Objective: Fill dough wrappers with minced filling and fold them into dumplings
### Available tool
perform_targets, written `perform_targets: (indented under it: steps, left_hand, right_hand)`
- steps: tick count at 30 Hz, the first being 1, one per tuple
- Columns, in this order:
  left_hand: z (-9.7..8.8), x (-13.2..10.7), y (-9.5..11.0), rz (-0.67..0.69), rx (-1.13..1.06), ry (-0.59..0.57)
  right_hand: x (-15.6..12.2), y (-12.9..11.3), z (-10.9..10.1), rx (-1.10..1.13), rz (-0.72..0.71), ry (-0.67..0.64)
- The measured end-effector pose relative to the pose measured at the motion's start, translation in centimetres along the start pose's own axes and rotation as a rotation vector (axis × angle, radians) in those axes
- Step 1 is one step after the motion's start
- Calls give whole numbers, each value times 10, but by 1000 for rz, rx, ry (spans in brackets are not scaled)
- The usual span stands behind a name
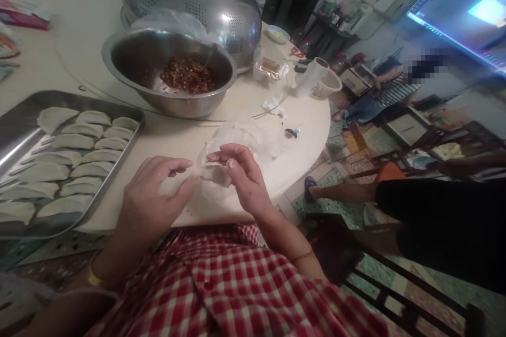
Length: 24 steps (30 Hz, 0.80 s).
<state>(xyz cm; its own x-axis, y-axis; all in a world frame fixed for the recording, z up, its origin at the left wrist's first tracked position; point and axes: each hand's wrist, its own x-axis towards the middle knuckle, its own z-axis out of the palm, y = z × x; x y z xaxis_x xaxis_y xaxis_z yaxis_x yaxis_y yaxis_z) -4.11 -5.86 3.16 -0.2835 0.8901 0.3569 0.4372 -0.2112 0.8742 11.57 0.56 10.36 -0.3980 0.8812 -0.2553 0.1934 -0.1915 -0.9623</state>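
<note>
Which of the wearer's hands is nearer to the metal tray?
Left. The left hand is just right of the metal tray; the right hand is farther right, beyond the left hand.

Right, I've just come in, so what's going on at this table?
Someone is handling a piece of dough: the right hand has it at the fingertips, and the left hand is close by, though whether it touches is hard to tell. To the left, a metal tray holds rows of folded dumplings. Beyond the hands, a steel bowl contains a chopped mix.
</note>
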Motion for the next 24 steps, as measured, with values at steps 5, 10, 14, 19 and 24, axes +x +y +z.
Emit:
perform_targets:
  steps: [5, 10, 14, 19, 24]
  left_hand:
    - [1, -1, 3, -18, -26, 18]
    - [1, -5, 5, -135, -57, 11]
    - [2, -9, 2, -241, -154, 4]
    - [4, -2, 5, -317, -272, -13]
    - [19, 10, 12, -315, -503, -121]
  right_hand:
    - [-1, -3, 2, 30, -2, 2]
    - [0, -6, 1, 41, 5, 22]
    - [2, -2, -1, 47, 14, 30]
    - [0, -3, -2, -31, 9, 26]
    - [0, -10, -5, -107, -25, -44]
